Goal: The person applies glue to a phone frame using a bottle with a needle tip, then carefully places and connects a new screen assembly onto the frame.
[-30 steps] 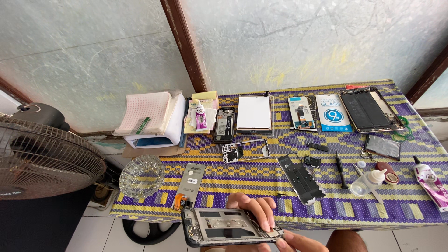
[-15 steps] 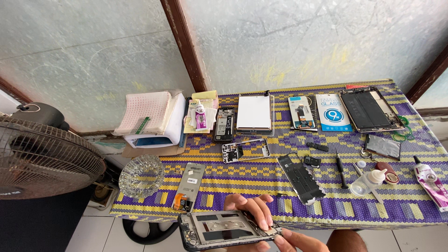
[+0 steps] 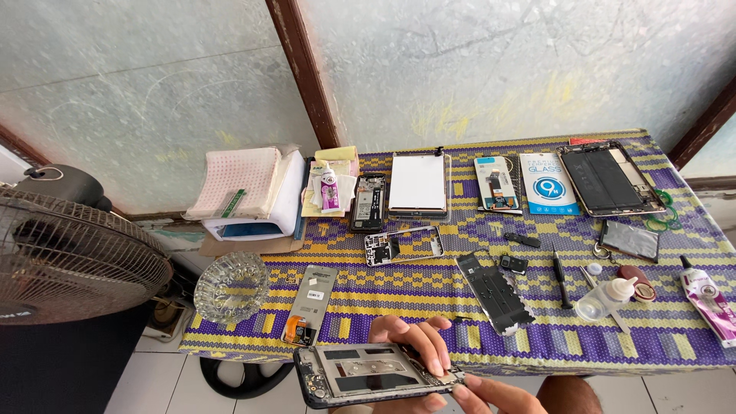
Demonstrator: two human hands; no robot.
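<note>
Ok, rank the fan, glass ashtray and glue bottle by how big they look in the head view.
1. Fan, largest, though cut off by the frame and nearer the camera.
2. Glass ashtray.
3. Glue bottle, smallest.

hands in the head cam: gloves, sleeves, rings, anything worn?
Both bare. Left hand and right hand: no gloves and no rings on the fingers that show, nails short and unpainted. Wrists are cut off by the bottom edge of the frame, so sleeves or a watch can't be told.

The opened phone frame [image 3: 368,376] has sunk slightly toward the frame's bottom edge (seemingly tilted more), left hand [image 3: 410,345] with it.
</note>
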